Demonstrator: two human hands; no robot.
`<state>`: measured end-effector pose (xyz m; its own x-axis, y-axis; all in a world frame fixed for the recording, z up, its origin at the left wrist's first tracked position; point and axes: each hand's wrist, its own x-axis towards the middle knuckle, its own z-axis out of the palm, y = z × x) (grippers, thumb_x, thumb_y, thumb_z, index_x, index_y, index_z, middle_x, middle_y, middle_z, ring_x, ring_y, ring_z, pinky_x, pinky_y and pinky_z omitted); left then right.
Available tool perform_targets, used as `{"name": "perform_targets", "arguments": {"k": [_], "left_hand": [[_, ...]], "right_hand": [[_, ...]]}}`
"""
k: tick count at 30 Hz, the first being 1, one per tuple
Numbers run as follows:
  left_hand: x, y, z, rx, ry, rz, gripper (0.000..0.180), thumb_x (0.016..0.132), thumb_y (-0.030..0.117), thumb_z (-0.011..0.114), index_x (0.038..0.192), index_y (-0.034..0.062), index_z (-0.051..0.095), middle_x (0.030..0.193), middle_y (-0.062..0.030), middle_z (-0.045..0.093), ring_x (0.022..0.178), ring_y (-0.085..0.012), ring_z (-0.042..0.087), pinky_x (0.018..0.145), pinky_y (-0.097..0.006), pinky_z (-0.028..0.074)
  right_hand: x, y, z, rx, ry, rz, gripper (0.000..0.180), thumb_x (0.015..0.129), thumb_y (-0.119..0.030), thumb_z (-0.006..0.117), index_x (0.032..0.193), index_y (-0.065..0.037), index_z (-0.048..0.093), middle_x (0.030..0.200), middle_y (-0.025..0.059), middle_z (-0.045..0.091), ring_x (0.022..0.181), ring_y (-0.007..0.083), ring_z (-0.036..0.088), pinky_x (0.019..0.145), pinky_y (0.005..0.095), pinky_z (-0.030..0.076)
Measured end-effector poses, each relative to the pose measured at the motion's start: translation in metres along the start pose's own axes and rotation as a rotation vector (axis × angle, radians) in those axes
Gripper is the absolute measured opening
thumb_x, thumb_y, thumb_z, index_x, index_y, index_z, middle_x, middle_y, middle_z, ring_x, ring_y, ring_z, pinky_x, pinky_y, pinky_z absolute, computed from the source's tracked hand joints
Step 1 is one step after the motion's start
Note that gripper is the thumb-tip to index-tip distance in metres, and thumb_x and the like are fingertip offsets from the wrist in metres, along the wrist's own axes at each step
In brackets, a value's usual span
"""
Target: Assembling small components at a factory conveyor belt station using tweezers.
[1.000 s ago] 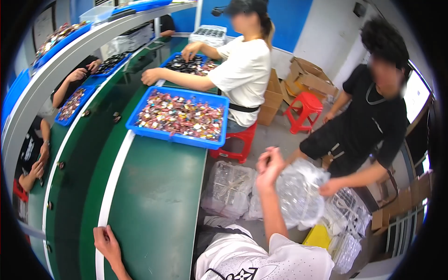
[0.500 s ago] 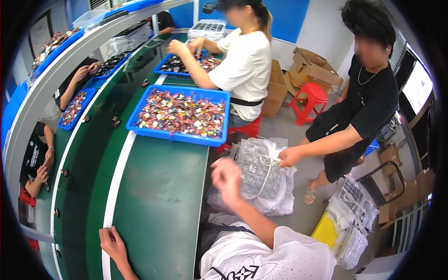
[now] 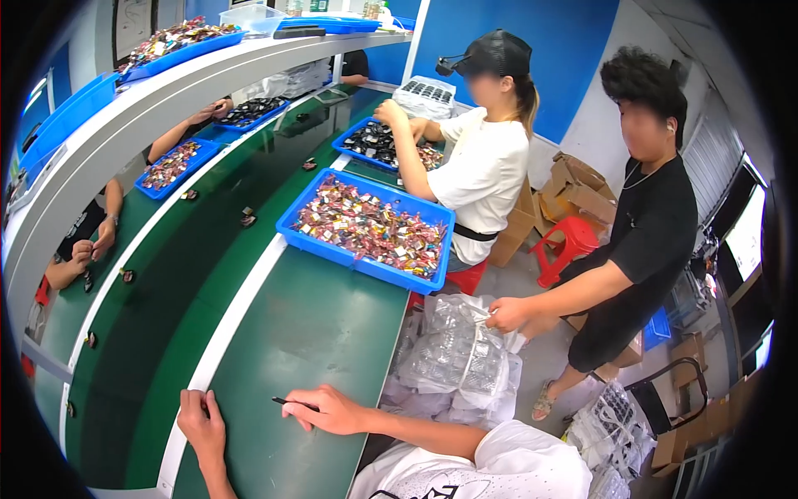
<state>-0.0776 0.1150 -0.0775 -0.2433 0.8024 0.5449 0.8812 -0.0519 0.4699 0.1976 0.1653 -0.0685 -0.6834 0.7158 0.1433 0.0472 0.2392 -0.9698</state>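
My left hand (image 3: 202, 422) rests on the white rail (image 3: 218, 349) along the green worktop (image 3: 320, 324). Its fingers are curled closed, and anything inside them is hidden. Over the worktop, to the right of it, my right hand (image 3: 332, 409) is closed around a thin black pen-like stick (image 3: 283, 401), whose tip points left. Farther along the worktop stands a large blue tray (image 3: 357, 270) heaped with small wired parts (image 3: 370, 220) in red, white and yellow.
Small dark parts (image 3: 248, 218) lie on the green belt (image 3: 212, 258) to the left. Beyond the tray a person in white (image 3: 490, 166) handles parts. At right a person in black (image 3: 657, 216) grips the tie on wrapped transparent plastic trays (image 3: 457, 349). A red stool (image 3: 565, 245) stands behind.
My right hand has come down and left from near the wrapped bundle to above the worktop; the black stick now shows in it. My left hand stays at the rail. The head view has shifted.
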Motion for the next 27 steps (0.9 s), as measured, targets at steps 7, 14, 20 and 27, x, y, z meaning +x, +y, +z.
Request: {"name": "perform_targets", "arguments": {"k": [7,14,20,27], "left_hand": [[0.003,0.004,0.007,-0.024,-0.014,-0.005,0.018,0.092,0.0,0.066,0.08,-0.0014,0.052,0.075,-0.0118,0.049,0.056,-0.0272,0.049,0.053,-0.04,0.039],[0.005,0.013,0.003,-0.021,0.015,-0.001,0.017,0.09,0.001,0.067,0.08,-0.0004,0.054,0.075,-0.0145,0.051,0.057,-0.0322,0.052,0.053,-0.041,0.04],[0.008,0.015,0.004,0.014,0.03,0.027,0.016,0.088,0.003,0.071,0.079,0.0022,0.057,0.076,-0.0128,0.055,0.058,-0.0325,0.057,0.052,-0.041,0.044],[0.005,0.01,0.002,0.017,0.073,0.008,0.018,0.086,0.005,0.074,0.077,0.0015,0.059,0.074,-0.0113,0.057,0.055,-0.0295,0.056,0.051,-0.04,0.043]], "right_hand": [[-0.002,0.001,-0.007,0.019,-0.01,-0.008,0.025,0.108,-0.023,0.051,0.104,-0.004,0.067,0.065,0.0028,0.065,0.061,0.0131,0.062,0.056,0.03,0.044],[-0.001,0.004,-0.003,0.073,0.005,-0.06,0.026,0.106,-0.025,0.052,0.099,-0.004,0.066,0.066,0.0046,0.067,0.056,0.0185,0.061,0.054,0.0344,0.045],[-0.002,0.0,-0.008,-0.009,0.007,0.029,0.019,0.104,-0.018,0.057,0.104,-0.004,0.07,0.068,0.0035,0.068,0.056,0.0117,0.058,0.053,0.0297,0.044],[0.001,-0.003,-0.001,-0.071,0.019,0.03,0.018,0.103,-0.013,0.057,0.105,-0.002,0.071,0.069,0.0027,0.069,0.056,0.0085,0.056,0.053,0.0271,0.042]]}}
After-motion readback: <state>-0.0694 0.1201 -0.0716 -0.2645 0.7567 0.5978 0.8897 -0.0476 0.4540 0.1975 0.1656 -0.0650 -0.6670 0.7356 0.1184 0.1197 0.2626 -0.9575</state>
